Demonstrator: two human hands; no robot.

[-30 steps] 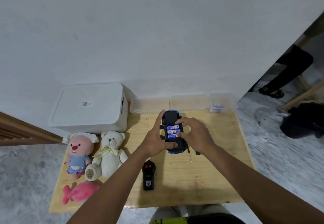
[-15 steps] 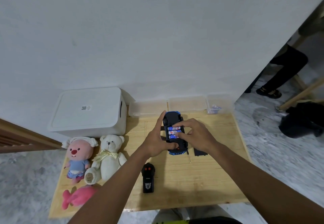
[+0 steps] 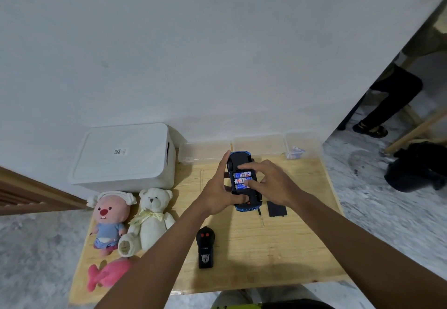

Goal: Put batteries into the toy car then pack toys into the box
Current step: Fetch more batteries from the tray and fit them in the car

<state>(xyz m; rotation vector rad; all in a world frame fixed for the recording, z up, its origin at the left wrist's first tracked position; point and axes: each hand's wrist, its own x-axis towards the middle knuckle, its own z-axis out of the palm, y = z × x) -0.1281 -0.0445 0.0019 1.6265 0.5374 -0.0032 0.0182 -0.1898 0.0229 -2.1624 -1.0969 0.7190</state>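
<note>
Toy car [image 3: 238, 162] lies upside down mid-table [image 3: 302, 236], batt. bay open w/ three batteries [image 3: 240, 175] in it. L hand [image 3: 219, 190] grips the car's left side, thumb on the near end, fingers up by the far wheel. R hand [image 3: 268, 183] curls over the bay, thumb & forefinger pinching the batteries. Black cover [image 3: 276, 208] and small screwdriver [image 3: 260, 215] lie just right of the car. White box [image 3: 123, 156] sits back left, lid on. Remote [image 3: 205, 247] is nearer the person, and white bear [image 3: 151, 216] & two pink plushes sit at the left edge
</note>
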